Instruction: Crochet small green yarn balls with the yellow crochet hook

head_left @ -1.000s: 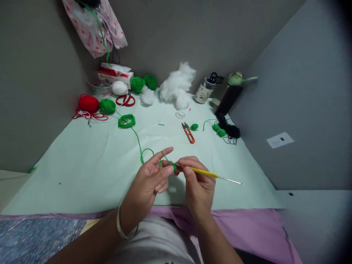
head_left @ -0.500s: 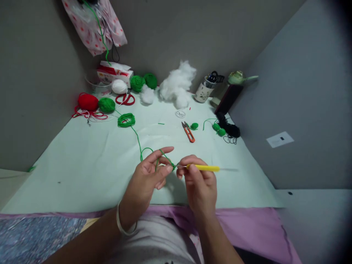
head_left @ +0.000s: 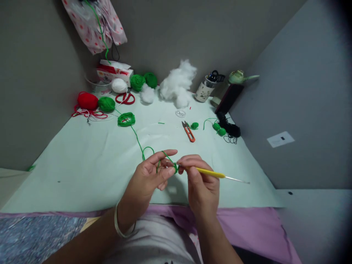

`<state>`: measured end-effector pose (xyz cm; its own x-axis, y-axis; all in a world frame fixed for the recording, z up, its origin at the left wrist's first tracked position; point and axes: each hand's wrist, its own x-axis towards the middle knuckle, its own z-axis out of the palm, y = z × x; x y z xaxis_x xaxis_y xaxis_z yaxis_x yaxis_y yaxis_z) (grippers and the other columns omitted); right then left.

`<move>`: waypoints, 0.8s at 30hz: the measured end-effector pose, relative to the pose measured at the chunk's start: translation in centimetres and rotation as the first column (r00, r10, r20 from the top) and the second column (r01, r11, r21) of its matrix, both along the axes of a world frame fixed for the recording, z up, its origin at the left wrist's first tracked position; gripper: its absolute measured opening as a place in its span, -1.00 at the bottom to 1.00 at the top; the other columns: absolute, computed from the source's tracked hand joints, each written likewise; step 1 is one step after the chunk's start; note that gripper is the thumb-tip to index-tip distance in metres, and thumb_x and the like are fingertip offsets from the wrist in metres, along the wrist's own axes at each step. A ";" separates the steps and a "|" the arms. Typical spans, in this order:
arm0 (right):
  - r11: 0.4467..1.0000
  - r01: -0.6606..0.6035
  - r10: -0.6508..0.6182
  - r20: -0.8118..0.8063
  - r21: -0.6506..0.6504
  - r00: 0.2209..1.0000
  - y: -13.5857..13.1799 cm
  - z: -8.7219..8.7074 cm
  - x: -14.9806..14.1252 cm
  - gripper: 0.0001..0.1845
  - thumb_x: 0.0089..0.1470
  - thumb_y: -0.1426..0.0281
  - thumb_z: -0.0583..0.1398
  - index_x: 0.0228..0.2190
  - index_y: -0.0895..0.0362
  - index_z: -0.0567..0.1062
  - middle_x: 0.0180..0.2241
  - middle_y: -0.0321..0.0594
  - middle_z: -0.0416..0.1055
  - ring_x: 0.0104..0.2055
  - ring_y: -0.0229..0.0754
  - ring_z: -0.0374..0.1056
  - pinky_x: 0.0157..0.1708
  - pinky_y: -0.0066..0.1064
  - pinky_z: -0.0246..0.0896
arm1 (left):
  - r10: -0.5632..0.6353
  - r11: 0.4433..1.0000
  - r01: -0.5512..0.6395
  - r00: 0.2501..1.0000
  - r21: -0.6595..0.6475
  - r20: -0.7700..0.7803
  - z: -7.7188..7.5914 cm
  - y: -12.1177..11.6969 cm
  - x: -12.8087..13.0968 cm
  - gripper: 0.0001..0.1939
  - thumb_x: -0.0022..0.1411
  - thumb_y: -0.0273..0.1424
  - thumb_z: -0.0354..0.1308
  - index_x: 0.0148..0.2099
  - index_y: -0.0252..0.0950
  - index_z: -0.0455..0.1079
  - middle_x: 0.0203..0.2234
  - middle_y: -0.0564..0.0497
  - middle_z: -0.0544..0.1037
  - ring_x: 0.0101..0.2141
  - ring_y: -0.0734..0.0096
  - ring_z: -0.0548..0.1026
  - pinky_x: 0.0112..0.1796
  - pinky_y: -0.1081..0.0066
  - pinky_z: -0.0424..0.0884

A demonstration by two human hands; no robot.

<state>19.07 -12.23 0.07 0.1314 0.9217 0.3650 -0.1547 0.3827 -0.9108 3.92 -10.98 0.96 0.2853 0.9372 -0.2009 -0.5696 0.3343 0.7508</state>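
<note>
My left hand (head_left: 151,172) pinches a small green crocheted piece (head_left: 176,168) between thumb and fingers, its index finger stretched out with green yarn over it. From that finger the yarn loops back to a flat green yarn coil (head_left: 126,120) on the table. My right hand (head_left: 202,179) grips a yellow-handled crochet hook (head_left: 211,172). The hook's near end meets the green piece at my left fingertips, while its other metal end points right and slightly down. Exactly how the tip sits in the stitches is too small to tell.
Orange thread snips (head_left: 188,132) lie beyond my hands beside a small green ball (head_left: 194,126). White stuffing (head_left: 178,86), red scissors (head_left: 125,98) and several yarn balls (head_left: 106,105) stand at the back. Black yarn (head_left: 229,128) lies at right near the grey partition (head_left: 302,110).
The crochet hook has tilted, its free end swinging downward and its handle shifting slightly right. Both hands have moved a little to the right, with the green piece still in the left fingers.
</note>
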 end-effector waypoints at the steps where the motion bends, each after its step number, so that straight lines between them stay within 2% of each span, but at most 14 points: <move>1: 1.000 0.002 -0.002 0.022 -0.002 1.000 0.0 -0.1 -0.1 -0.81 0.33 0.41 0.24 -0.21 -0.02 0.70 -0.26 -0.20 0.58 -0.16 -0.15 0.45 -0.19 -0.31 0.37 | 0.006 1.000 -0.005 1.000 0.024 -0.031 -0.1 -0.1 0.1 -0.66 0.18 -0.43 0.47 0.03 -0.15 0.66 -0.38 0.10 0.47 -0.56 0.73 0.20 -0.57 0.65 0.16; 3: 0.999 -0.003 0.004 0.008 -0.035 1.000 0.1 -0.3 -0.2 -0.81 0.33 0.41 0.25 -0.20 -0.02 0.70 -0.23 -0.21 0.61 -0.17 -0.17 0.46 -0.17 -0.32 0.38 | 0.008 0.999 -0.004 0.997 0.051 -0.083 -0.2 -0.3 0.1 -0.63 0.18 -0.41 0.47 0.05 -0.13 0.65 -0.35 0.09 0.48 -0.52 0.68 0.27 -0.54 0.63 0.20; 6: 0.991 -0.067 0.052 -0.131 -0.113 0.990 0.3 -0.2 -0.1 -0.84 0.32 0.34 0.27 -0.25 -0.01 0.70 -0.25 -0.24 0.62 -0.32 -0.26 0.44 -0.26 -0.39 0.38 | 0.003 0.998 0.004 0.992 0.056 -0.130 -0.2 -0.4 -0.2 -0.66 0.21 -0.37 0.45 0.06 -0.10 0.65 -0.31 0.09 0.49 -0.49 0.65 0.33 -0.47 0.59 0.29; 9: 0.979 -0.128 0.086 -0.249 -0.157 0.965 0.5 0.2 0.1 -0.84 0.30 0.29 0.30 -0.29 0.02 0.69 -0.28 -0.24 0.63 -0.38 -0.29 0.45 -0.29 -0.42 0.39 | 0.018 0.998 -0.010 0.988 0.054 -0.154 -0.2 -0.4 -0.3 -0.69 0.23 -0.37 0.42 0.04 -0.09 0.65 -0.29 0.07 0.48 -0.35 0.53 0.45 -0.29 0.51 0.41; 12: 0.975 -0.156 0.109 -0.272 -0.158 0.956 0.4 0.5 0.3 -0.81 0.32 0.28 0.28 -0.30 0.05 0.67 -0.31 -0.24 0.63 -0.40 -0.31 0.46 -0.30 -0.43 0.41 | 0.043 0.997 -0.032 0.983 0.067 -0.181 -0.3 -0.3 -0.4 -0.71 0.23 -0.38 0.42 0.01 -0.11 0.66 -0.30 0.05 0.49 -0.26 0.46 0.43 -0.20 0.49 0.39; 19: 0.996 -0.072 0.070 -0.042 -0.052 0.997 -0.7 0.4 0.9 -0.78 0.41 0.35 0.17 -0.21 0.04 0.64 -0.21 -0.22 0.62 -0.32 -0.23 0.52 -0.22 -0.32 0.44 | 0.064 0.992 -0.037 0.971 0.118 -0.231 0.1 -0.3 -0.5 -0.73 0.22 -0.38 0.41 -0.01 -0.13 0.67 -0.35 0.07 0.48 -0.29 0.45 0.41 -0.21 0.49 0.37; 24: 0.999 -0.014 0.007 0.146 0.052 0.989 -1.1 0.5 1.1 -0.75 0.43 0.43 0.11 -0.16 0.04 0.61 -0.18 -0.21 0.59 -0.27 -0.21 0.50 -0.22 -0.29 0.43 | 0.110 0.984 -0.049 0.923 0.169 -0.370 0.5 -0.4 -0.4 -0.73 0.22 -0.45 0.37 -0.03 -0.13 0.66 -0.40 0.10 0.46 -0.33 0.47 0.41 -0.23 0.49 0.37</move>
<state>20.14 -13.34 0.55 0.0634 0.9015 0.4281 -0.0257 0.4303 -0.9023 3.50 -11.40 1.47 0.1401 0.9814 -0.1311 -0.2549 0.1637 0.9530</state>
